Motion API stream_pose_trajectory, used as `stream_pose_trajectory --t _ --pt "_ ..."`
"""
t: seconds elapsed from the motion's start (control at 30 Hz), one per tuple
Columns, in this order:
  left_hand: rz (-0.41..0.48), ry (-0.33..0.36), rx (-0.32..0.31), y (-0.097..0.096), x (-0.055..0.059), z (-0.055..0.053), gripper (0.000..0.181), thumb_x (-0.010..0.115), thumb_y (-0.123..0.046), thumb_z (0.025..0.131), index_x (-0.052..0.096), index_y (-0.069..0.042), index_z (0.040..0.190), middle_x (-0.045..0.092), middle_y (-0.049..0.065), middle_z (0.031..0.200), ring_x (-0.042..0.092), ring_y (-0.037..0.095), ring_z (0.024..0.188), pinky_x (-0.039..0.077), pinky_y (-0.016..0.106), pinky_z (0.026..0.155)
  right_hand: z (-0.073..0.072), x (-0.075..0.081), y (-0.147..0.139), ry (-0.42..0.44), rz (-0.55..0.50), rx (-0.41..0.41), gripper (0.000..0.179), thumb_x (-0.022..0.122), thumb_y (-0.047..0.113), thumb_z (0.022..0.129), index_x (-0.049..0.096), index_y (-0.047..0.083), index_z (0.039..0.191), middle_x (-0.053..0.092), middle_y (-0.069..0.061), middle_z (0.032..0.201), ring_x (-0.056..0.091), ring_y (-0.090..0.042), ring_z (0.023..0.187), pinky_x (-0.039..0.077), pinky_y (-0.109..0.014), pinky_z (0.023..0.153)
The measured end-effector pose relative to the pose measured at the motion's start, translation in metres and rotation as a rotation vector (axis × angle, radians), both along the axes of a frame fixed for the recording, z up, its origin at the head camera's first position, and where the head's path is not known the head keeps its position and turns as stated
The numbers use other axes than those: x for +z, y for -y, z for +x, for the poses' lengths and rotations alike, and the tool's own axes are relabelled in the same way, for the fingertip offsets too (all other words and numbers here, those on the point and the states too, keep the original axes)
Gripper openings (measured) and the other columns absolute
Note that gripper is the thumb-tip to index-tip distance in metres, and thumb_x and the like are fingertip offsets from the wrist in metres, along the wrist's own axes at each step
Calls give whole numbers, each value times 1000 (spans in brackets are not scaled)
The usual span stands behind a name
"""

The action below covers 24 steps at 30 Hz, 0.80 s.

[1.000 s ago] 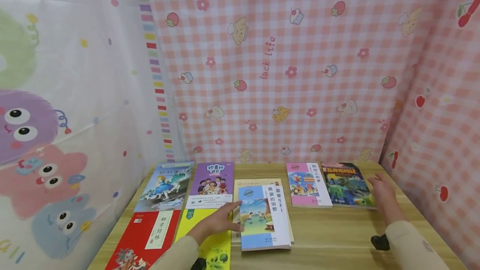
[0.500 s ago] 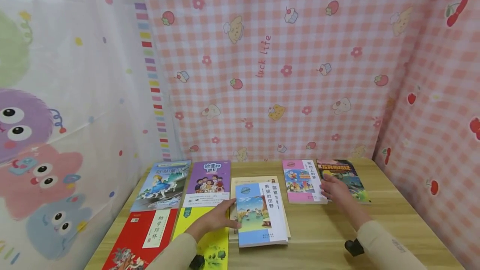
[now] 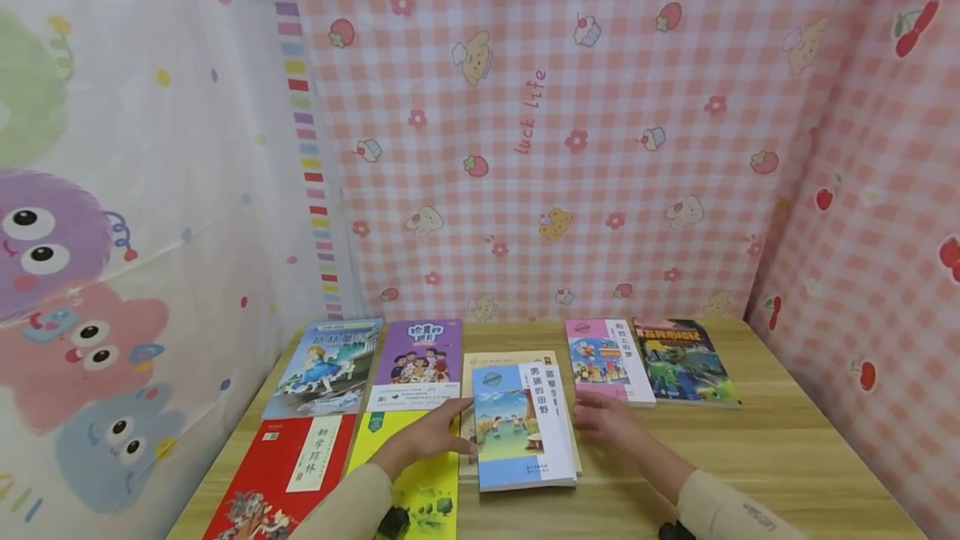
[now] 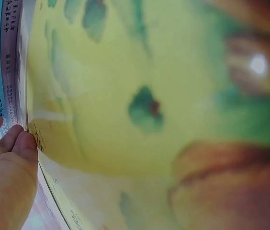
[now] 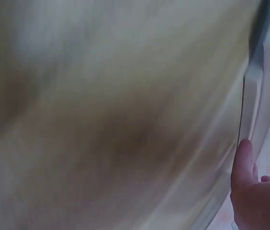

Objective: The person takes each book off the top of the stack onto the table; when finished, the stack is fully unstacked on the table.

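Observation:
A stack of books lies mid-table, topped by a blue-and-white book (image 3: pixel 504 427) with a boy-and-water picture; a cream-covered book (image 3: pixel 480 359) shows beneath. My left hand (image 3: pixel 423 438) touches the stack's left side with loosely extended fingers. In the left wrist view, its fingertips (image 4: pixel 26 143) meet the book spines (image 4: pixel 3 67). My right hand (image 3: pixel 618 427) is at the stack's right side, fingers extended. In the right wrist view a fingertip (image 5: pixel 244 148) rests against the page edges (image 5: pixel 262 96). A yellow book (image 3: pixel 431 486) lies partly under my left forearm.
A red book (image 3: pixel 258 490), a blue fairy-tale book (image 3: pixel 322 369) and a purple book (image 3: pixel 422 348) lie at the left. Behind my right hand are a pink book (image 3: pixel 596 361) and a dinosaur book (image 3: pixel 684 361). Cloth curtains (image 3: pixel 570 190) surround the wooden table (image 3: pixel 757 448).
My right hand has moved left from the dinosaur book's right edge, past the pink book, to the stack's right side. My left hand stays at the stack's left side.

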<state>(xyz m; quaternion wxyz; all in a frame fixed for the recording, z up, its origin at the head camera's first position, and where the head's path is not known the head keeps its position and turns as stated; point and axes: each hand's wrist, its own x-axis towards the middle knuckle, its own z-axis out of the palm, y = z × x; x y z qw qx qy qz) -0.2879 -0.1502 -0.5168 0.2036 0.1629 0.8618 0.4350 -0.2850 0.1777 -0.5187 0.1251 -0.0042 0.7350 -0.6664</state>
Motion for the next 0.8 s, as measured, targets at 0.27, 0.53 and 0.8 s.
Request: stream_pose_trajectory --t 0.27,0.53,0.8 --pt "-29 -37 17 -6 5 2 77 77 -26 88 39 -10 152 29 21 158 20 45 145 22 63 113 5 -3 11 11 26 -23 51 50 2 99 33 -19 143 45 -38 137 52 -48 121 52 -48 92" --pt "-87 -91 21 -20 4 2 75 75 -31 89 39 -16 154 26 21 157 18 45 144 27 66 109 4 -1 12 24 90 -33 54 54 8 100 34 -15 145 50 -33 134 53 -46 122 51 -49 94" --pt "-165 -127 10 -22 -5 -1 72 74 -32 90 41 -17 153 26 20 157 18 44 144 25 66 110 -2 -4 11 24 192 -41 62 64 7 95 35 -10 147 48 -31 140 59 -39 116 53 -46 91"
